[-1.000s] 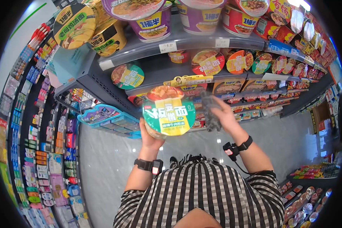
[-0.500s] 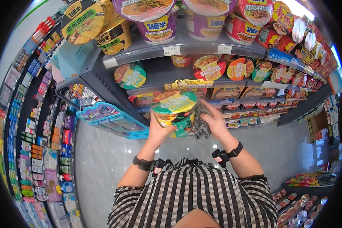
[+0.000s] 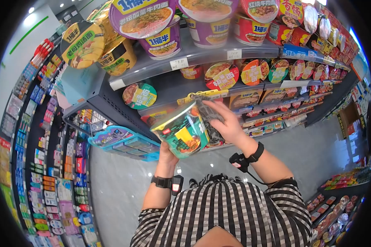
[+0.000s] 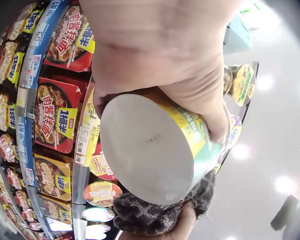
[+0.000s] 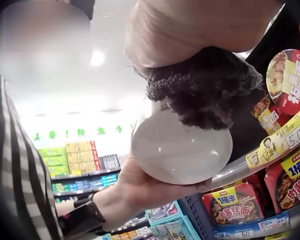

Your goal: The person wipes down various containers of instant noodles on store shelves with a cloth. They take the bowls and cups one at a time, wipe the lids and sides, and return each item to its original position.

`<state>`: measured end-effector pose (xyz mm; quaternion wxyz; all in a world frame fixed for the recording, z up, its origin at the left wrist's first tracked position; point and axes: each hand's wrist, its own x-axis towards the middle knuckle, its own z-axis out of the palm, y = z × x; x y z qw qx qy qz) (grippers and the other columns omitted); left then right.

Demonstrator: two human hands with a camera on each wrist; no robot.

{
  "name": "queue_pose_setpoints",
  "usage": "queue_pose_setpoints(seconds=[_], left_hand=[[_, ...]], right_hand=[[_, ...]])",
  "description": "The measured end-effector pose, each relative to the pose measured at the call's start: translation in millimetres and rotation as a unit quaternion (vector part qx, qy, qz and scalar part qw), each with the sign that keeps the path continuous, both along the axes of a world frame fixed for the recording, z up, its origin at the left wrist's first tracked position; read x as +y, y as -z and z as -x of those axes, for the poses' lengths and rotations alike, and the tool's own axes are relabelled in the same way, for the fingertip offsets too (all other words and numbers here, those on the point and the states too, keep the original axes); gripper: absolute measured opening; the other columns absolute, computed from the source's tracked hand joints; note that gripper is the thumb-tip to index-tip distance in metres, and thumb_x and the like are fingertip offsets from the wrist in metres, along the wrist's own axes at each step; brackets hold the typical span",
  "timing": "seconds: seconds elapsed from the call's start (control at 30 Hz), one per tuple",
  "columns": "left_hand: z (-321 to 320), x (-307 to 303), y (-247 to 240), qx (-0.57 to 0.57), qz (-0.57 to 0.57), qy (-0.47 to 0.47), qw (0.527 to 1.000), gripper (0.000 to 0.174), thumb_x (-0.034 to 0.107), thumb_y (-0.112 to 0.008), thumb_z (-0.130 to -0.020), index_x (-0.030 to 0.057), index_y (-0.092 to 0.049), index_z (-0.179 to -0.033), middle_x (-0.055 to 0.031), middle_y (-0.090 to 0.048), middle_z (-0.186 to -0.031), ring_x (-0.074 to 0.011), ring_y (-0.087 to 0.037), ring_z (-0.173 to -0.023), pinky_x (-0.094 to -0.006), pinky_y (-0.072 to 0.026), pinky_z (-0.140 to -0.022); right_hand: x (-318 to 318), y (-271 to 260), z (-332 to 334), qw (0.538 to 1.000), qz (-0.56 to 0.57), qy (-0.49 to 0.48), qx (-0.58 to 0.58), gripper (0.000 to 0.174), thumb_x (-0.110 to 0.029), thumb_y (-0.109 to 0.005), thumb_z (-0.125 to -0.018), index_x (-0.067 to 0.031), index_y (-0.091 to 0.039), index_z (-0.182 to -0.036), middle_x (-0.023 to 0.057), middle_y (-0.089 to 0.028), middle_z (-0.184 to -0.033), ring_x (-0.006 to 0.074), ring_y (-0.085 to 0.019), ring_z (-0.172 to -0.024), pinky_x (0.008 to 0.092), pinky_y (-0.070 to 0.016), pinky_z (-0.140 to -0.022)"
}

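My left hand [image 3: 167,153] grips a green and yellow instant noodle cup [image 3: 181,132] from below and the side. The cup is tilted in the head view, its printed side up. Its plain white base [image 4: 147,150] faces the left wrist camera. A fuzzy dark grey cloth [image 3: 209,119] lies under the fingers of my right hand [image 3: 228,123], which holds it against the cup's right end. In the right wrist view the cloth [image 5: 200,95] overlaps the white base [image 5: 182,152], and the left fingers show beneath the cup.
In front stands a shelf [image 3: 148,66] of noodle cups, with stacked purple cups [image 3: 163,41] on top and a green-lidded cup [image 3: 139,96] at the left of the tier below. A blue display rack [image 3: 123,140] is at the left, beside the shelf's end. Grey floor [image 3: 123,185] lies beneath.
The noodle cup has turned from lid towards the camera, through upright, to lying tilted with its side up. My right hand has brought the cloth leftward onto the cup.
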<state>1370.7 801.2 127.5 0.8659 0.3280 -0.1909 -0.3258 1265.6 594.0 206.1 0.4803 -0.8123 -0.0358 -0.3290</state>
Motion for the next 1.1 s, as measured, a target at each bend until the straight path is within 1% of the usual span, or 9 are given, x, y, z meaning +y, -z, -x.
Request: queue_pose_setpoints(seconds=[0.1,0.17,0.33,0.53,0.63,0.7,0.83,0.97,1.1], left_hand=[[-4,1,-3,-0.009,0.017,0.03,0.999,0.098,0.054,-0.082,-0.062,0.0042,-0.041,-0.136,-0.0074,-0.053,-0.131,-0.0218,-0.053,-0.118,-0.0384,-0.0447,-0.101],[-7,-2,-8,-0.022,0.014,0.0,1.0,0.097,0.054,-0.081,-0.063,0.0039,-0.041,-0.136,-0.0076,-0.053,-0.131,-0.0219,-0.053,-0.118,-0.0384,-0.0447,-0.101],[-13,-4,-12,-0.01,-0.006,-0.012,1.0,0.095,0.053,-0.082,-0.062,0.0037,-0.043,-0.133,-0.0089,-0.057,-0.125,-0.0243,-0.057,-0.113,-0.0396,-0.0472,-0.098],[-14,5,-7,0.014,0.051,-0.019,0.998,0.092,0.056,-0.082,-0.061,0.0085,-0.048,-0.132,-0.0082,-0.055,-0.129,-0.0271,-0.054,-0.116,-0.0447,-0.0479,-0.096],[-15,1,-10,-0.002,0.089,0.009,0.996,0.075,0.049,-0.075,-0.076,0.0025,-0.049,-0.129,-0.0103,-0.056,-0.127,-0.0218,-0.054,-0.115,-0.0379,-0.0455,-0.099],[-20,0,-21,-0.053,-0.04,-0.106,0.992,0.051,0.037,-0.058,-0.094,0.0023,-0.048,-0.13,-0.0096,-0.056,-0.128,-0.0207,-0.053,-0.117,-0.0358,-0.0419,-0.101],[-6,1,-37,-0.084,-0.099,-0.113,0.985,0.045,0.03,-0.044,-0.1,0.0008,-0.041,-0.133,-0.0107,-0.05,-0.134,-0.0227,-0.051,-0.12,-0.0384,-0.0411,-0.1],[4,-9,-43,-0.166,-0.103,-0.123,0.973,0.091,0.046,-0.076,-0.077,0.0025,-0.027,-0.141,-0.0087,-0.046,-0.135,-0.0223,-0.048,-0.122,-0.0362,-0.0401,-0.101],[-6,-3,-11,-0.078,-0.109,-0.074,0.988,0.094,0.049,-0.076,-0.074,0.0019,-0.03,-0.14,-0.0092,-0.047,-0.135,-0.023,-0.05,-0.121,-0.0371,-0.0422,-0.101]], right_hand=[[-1,5,-1,0.992,-0.098,-0.039,0.066,0.052,-0.004,-0.055,-0.073,-0.0039,-0.056,-0.125,0.0194,-0.056,-0.117,0.0338,-0.054,-0.11,0.0364,-0.0416,-0.097],[7,-6,10,0.997,0.019,0.073,-0.005,0.053,-0.005,-0.057,-0.071,-0.0046,-0.057,-0.124,0.0195,-0.057,-0.117,0.0341,-0.054,-0.11,0.0374,-0.0417,-0.097],[26,-29,19,0.978,0.186,-0.022,-0.096,0.057,-0.006,-0.061,-0.066,-0.0087,-0.06,-0.123,0.0169,-0.056,-0.116,0.0363,-0.054,-0.108,0.0405,-0.0438,-0.095],[5,0,-3,0.975,-0.2,-0.084,0.041,0.05,-0.004,-0.053,-0.082,0.0008,-0.049,-0.131,0.0143,-0.056,-0.126,0.02,-0.052,-0.117,0.0303,-0.0368,-0.101],[1,14,-3,0.945,-0.31,-0.1,0.041,0.049,-0.005,-0.053,-0.084,0.0014,-0.047,-0.133,0.0135,-0.054,-0.129,0.0173,-0.05,-0.119,0.0295,-0.0362,-0.102],[-2,17,-2,0.933,-0.345,-0.095,0.034,0.049,-0.007,-0.054,-0.085,0.0008,-0.047,-0.133,0.0128,-0.054,-0.127,0.017,-0.05,-0.118,0.0298,-0.0368,-0.101],[7,11,6,0.991,-0.134,0.014,0.024,0.049,-0.008,-0.056,-0.082,-0.0024,-0.049,-0.13,0.0172,-0.052,-0.12,0.027,-0.051,-0.114,0.0336,-0.0395,-0.097],[25,12,15,0.984,0.115,0.119,-0.063,0.06,-0.008,-0.062,-0.07,-0.0078,-0.052,-0.129,0.0214,-0.048,-0.119,0.0403,-0.05,-0.103,0.042,-0.0425,-0.093],[24,5,23,0.968,0.211,0.033,-0.131,0.059,-0.005,-0.061,-0.066,-0.0082,-0.056,-0.125,0.02,-0.048,-0.119,0.0392,-0.052,-0.101,0.0419,-0.0444,-0.091]])
